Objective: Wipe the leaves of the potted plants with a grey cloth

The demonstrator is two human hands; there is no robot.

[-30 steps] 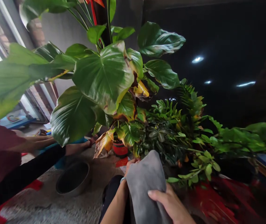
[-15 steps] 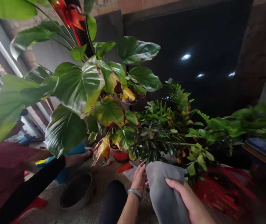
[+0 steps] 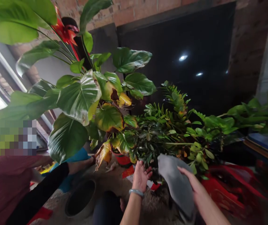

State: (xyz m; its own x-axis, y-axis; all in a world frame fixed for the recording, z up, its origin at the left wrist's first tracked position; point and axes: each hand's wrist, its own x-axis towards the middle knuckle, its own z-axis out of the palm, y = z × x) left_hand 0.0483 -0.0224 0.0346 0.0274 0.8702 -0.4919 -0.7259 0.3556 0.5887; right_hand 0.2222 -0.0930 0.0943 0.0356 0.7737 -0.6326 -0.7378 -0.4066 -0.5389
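Observation:
My left hand (image 3: 140, 177), with a pale bangle on the wrist, is palm up with its fingers apart and nothing in them. It is close to the low dark-green leaves (image 3: 148, 147) of a bushy plant. My right hand (image 3: 193, 184) grips a grey cloth (image 3: 177, 181) by its right side, thumb on top. The cloth hangs down below the hand, in front of the plants. Left of the bushy plant, a tall potted plant (image 3: 77, 100) has big glossy leaves, some yellow and brown at the edges. Its red pot (image 3: 122, 158) is partly hidden.
A person in a maroon shirt (image 3: 4, 184) sits at left, one arm reaching toward the yellowed leaves. A dark bucket (image 3: 81, 200) stands on the floor. Red bags (image 3: 228, 190) and a blue-lidded box (image 3: 267, 145) lie at right. A dark panel (image 3: 195, 40) stands behind.
The grey cloth and my right hand have moved right, away from my left hand. My left hand has turned palm up and its fingers have spread. The view has tilted up slightly.

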